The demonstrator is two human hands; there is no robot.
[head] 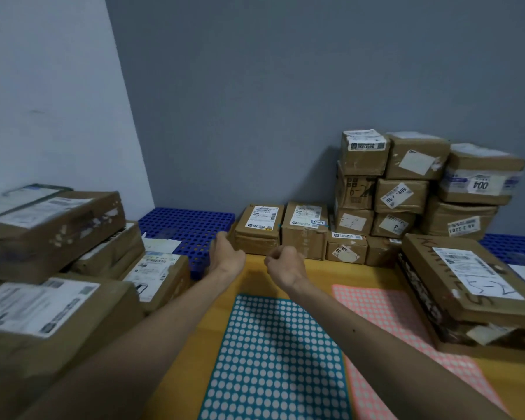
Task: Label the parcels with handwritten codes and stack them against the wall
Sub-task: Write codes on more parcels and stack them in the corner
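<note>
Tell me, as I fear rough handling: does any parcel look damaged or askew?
Yes. The top box at left has torn patches along its side; the big box at right has a ragged lower corner.

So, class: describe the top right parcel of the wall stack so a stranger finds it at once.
Look to the grey wall, where a stack of brown parcels rises on the right. The parcel crowns the stack's right end. Unlike its neighbours, it has pale tape round it and a white label reading 004.

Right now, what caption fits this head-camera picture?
Left hand and right hand hover before parcels stacked against the grey wall.
</note>
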